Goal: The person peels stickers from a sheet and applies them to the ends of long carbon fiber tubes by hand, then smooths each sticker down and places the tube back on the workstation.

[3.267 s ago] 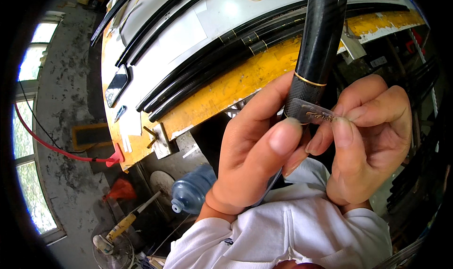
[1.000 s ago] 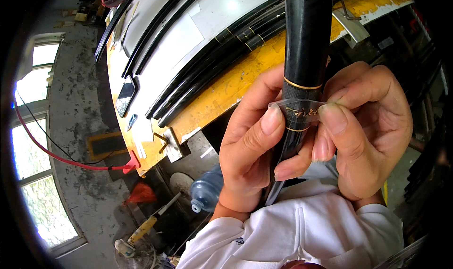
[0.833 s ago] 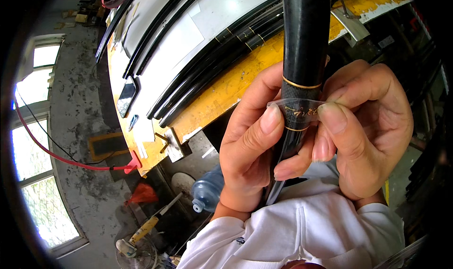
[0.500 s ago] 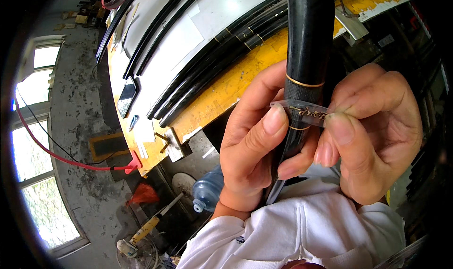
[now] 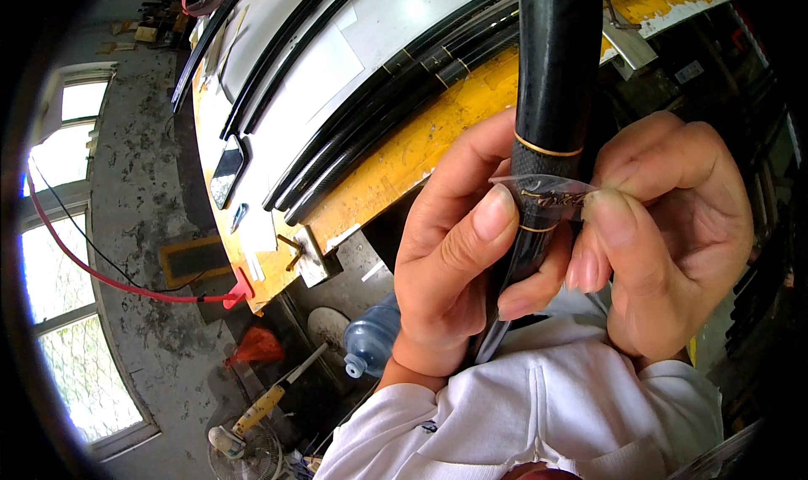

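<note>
A long black tube (image 5: 555,68) with thin gold rings stands nearly upright in front of me. My left hand (image 5: 454,253) is wrapped round it from the left, its thumb beside the band between two rings. Between thumb and forefinger my right hand (image 5: 665,228) pinches one end of a small clear film (image 5: 547,196) bearing gold lettering. The film lies across the banded part of the tube, and its free left tip reaches near my left thumb. Whether the film sticks to the tube I cannot tell.
On the yellow-edged workbench (image 5: 379,196) lie several more black tubes (image 5: 370,114), a phone (image 5: 227,173) and white sheets. A metal clamp (image 5: 305,257) grips the bench edge. Below stand a blue water jug (image 5: 370,337) and a fan (image 5: 244,446). A red hose (image 5: 126,282) hangs at the left.
The tube and both hands have shifted very slightly to the right. The film now bows more over the tube, with my fingers still pinching its right end.
</note>
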### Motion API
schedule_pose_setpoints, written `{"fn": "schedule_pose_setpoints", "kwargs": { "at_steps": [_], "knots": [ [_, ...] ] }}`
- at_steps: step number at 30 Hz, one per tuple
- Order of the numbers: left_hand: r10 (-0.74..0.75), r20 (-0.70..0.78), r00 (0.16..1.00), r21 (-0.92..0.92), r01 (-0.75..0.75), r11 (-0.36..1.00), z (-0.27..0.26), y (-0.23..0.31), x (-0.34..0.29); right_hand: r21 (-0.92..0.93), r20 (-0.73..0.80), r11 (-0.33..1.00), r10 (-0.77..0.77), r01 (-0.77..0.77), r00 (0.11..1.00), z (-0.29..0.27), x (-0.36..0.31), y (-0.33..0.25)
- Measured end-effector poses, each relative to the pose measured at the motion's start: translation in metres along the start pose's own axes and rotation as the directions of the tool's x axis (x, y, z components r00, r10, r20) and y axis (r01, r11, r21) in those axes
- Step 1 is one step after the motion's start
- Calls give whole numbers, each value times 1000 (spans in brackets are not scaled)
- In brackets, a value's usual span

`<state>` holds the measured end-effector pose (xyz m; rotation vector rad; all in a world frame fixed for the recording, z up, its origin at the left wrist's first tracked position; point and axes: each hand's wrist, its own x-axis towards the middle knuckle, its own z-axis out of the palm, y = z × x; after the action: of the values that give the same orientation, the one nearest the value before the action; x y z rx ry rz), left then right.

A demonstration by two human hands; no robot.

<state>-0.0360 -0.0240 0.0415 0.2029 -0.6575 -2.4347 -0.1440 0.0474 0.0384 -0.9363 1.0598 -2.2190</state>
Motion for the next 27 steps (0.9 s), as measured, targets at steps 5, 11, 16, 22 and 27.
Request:
{"fn": "schedule_pose_setpoints", "kwargs": {
  "at_steps": [5,11,16,22,27],
  "knots": [
    [-5,1,1000,-12,5,1000,-1,-1,0,-140,13,988,-58,59,998,11,4,-6],
    [-8,2,1000,-35,8,999,-2,-2,1,-138,6,989,-55,55,998,9,2,-1],
    [-10,4,1000,-54,10,998,-2,0,1,-56,-22,995,81,-82,996,-3,-2,4],
    [-24,15,1000,-112,26,993,-3,-1,2,-176,-2,984,18,-18,1000,9,4,-3],
    [-50,29,998,-168,54,984,-3,-3,3,-123,12,989,81,-79,997,5,12,-2]
  ]
}}
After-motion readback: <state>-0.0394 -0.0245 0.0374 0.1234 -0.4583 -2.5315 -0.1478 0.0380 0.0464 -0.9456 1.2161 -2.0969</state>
